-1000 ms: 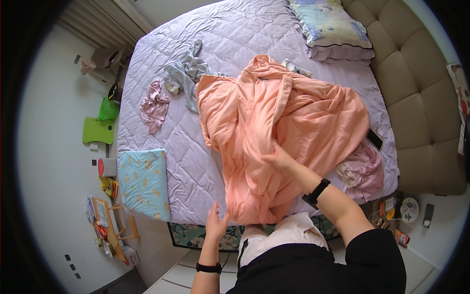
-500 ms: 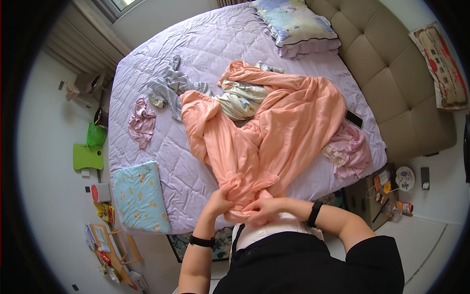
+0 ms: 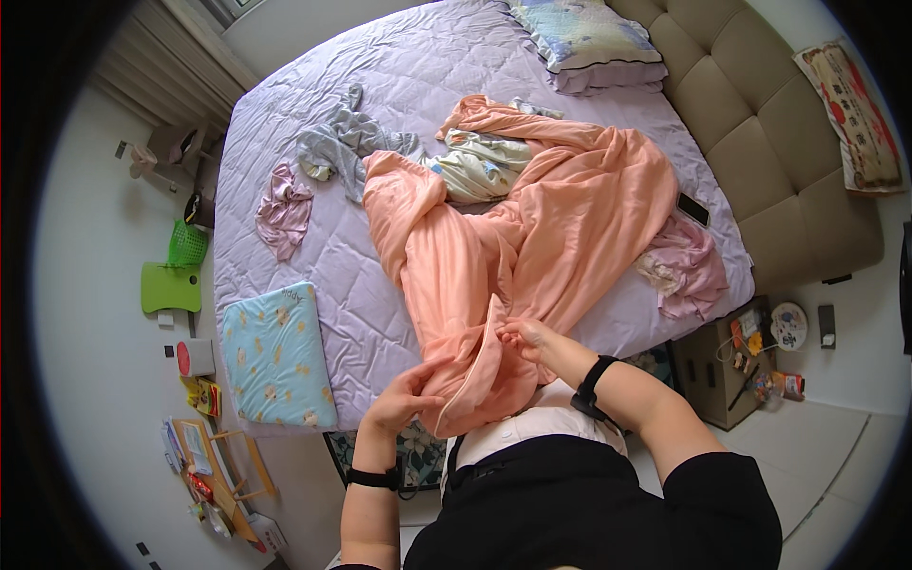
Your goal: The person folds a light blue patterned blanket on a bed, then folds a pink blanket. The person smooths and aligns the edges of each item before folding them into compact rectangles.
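Observation:
A large peach-orange sheet (image 3: 560,228) lies crumpled across the lilac quilted bed (image 3: 332,247), its near end hanging over the bed's front edge. My left hand (image 3: 404,397) grips the lower edge of that near end. My right hand (image 3: 527,334) pinches a fold of the same sheet a little higher and to the right. A pale printed cloth (image 3: 484,166) lies partly under the sheet at the middle of the bed.
On the bed lie a grey garment (image 3: 342,142), a small pink cloth (image 3: 283,207), a pink garment (image 3: 686,268) beside a dark phone (image 3: 693,209), a light-blue pillow (image 3: 277,353) and a patterned pillow (image 3: 584,33). A cluttered box (image 3: 750,356) stands right; green items (image 3: 173,275) lie left.
The sheet has been dragged toward me and lies flatter, uncovering the pale printed cloth. My hands moved apart along its near end, the left one taking hold of the lower edge.

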{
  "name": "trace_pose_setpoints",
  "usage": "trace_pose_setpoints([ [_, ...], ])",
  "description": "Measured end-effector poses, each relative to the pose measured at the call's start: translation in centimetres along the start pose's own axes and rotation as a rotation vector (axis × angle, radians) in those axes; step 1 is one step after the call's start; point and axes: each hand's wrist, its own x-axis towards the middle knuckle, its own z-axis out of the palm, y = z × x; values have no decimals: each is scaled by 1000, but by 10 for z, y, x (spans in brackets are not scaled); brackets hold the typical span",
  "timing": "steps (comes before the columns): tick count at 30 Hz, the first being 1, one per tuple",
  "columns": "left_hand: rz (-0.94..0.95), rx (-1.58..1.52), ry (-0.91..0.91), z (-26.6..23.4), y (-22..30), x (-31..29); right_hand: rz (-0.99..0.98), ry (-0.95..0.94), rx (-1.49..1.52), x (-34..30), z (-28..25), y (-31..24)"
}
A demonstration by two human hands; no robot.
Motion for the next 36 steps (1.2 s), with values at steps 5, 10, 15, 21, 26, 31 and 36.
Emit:
trace_pose_setpoints([
  [5, 5, -27, 25, -11, -7, -25, 102, 2, -116, -10, 31, 21],
  [10, 82, -23, -43, -5, -6, -42, 127, 26, -231, 2, 61, 50],
  [15, 86, 480, 159, -59, -32, -69, -34, 130, -244, -7, 81, 16],
  [21, 508, 1002, 399, -46, -61, -35, -666, -399, -322, -73, 174, 37],
  [26, 883, 665, 629, -37, -62, 2, -573, -475, -835, -119, 237, 31],
  [31, 778, 620, 848, -70, -24, -35, -560, -159, -1076, -107, 176, -7],
  [36, 852, 344, 1077, -64, 27, -91, -352, -38, -1709, -54, 25, 7],
])
